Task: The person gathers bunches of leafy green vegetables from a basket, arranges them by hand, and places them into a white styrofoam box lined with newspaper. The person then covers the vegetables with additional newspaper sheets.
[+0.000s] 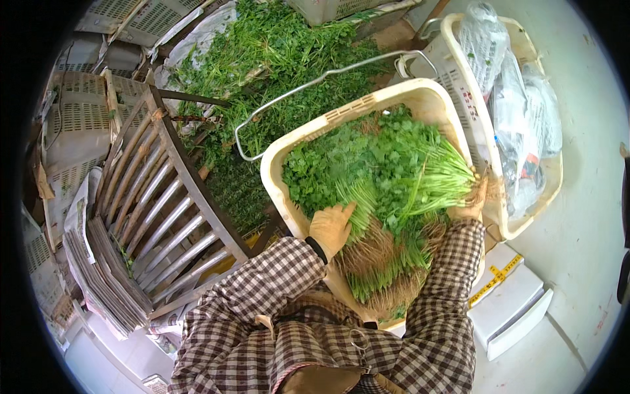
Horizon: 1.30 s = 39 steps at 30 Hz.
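A cream plastic crate (275, 172) with a wire handle stands before me, full of rooted leafy herbs that look like coriander. My right hand (467, 209) grips a bundle of coriander (443, 177) by its root end at the crate's right side; the leaves point left over the others. At the left side of the crate, my left hand (332, 226) rests at the stems of another coriander bundle (362, 207), whose brown roots hang towards me. Its thumb side and finger grip are partly hidden, so whether it holds the stems is unclear. More bundles lie nearer my body.
Loose greens (275, 49) cover the ground beyond the crate. A metal-framed slatted rack (182, 162) stands left, beside stacked newspapers (108, 280). On the right are a second crate (497, 147) with plastic-wrapped items and a white foam box (512, 295) with yellow tape.
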### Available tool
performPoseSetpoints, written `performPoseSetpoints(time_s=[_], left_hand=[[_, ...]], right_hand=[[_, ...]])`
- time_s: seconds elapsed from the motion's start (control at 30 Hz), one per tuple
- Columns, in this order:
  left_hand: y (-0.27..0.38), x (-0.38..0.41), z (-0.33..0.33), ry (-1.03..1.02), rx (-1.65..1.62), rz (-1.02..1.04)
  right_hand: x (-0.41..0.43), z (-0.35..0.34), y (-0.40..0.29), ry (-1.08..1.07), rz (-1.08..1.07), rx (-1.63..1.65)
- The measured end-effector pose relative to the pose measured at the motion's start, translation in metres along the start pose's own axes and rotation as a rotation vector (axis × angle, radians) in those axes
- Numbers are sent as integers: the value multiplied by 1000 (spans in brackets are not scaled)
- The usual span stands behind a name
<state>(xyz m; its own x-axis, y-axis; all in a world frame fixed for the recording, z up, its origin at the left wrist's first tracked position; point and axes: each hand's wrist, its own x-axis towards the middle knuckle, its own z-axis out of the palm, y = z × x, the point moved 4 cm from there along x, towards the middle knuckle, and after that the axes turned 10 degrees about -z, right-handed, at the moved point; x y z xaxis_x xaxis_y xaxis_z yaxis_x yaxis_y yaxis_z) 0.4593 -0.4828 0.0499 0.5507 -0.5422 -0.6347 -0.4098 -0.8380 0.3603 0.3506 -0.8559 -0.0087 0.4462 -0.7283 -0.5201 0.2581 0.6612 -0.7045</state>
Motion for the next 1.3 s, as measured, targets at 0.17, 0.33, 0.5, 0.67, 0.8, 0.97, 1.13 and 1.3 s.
performPoseSetpoints(time_s=[0.17,0.33,0.5,0.67,0.8,0.97,1.13,1.3], left_hand=[[19,16,-37,145,-294,50],[49,35,-49,-365,-1234,-160],[40,-2,-79,318,-828,9],[52,-84,-165,863,-658,474],[35,-145,-219,1116,-608,605],[38,-241,-265,1491,36,354],[-9,-223,-248,1194,-30,-21],[-143,-139,-231,830,-569,-60]], right_hand=[[-26,57,2,-358,123,238],[-78,141,-11,-403,-44,125],[-152,219,-31,-376,-242,-217],[-223,309,-33,-636,-475,-576],[-276,378,-18,-1010,-38,-124],[-333,439,8,-1274,363,300],[-301,454,110,-1523,146,-78],[-183,454,209,-1414,-585,-1281]])
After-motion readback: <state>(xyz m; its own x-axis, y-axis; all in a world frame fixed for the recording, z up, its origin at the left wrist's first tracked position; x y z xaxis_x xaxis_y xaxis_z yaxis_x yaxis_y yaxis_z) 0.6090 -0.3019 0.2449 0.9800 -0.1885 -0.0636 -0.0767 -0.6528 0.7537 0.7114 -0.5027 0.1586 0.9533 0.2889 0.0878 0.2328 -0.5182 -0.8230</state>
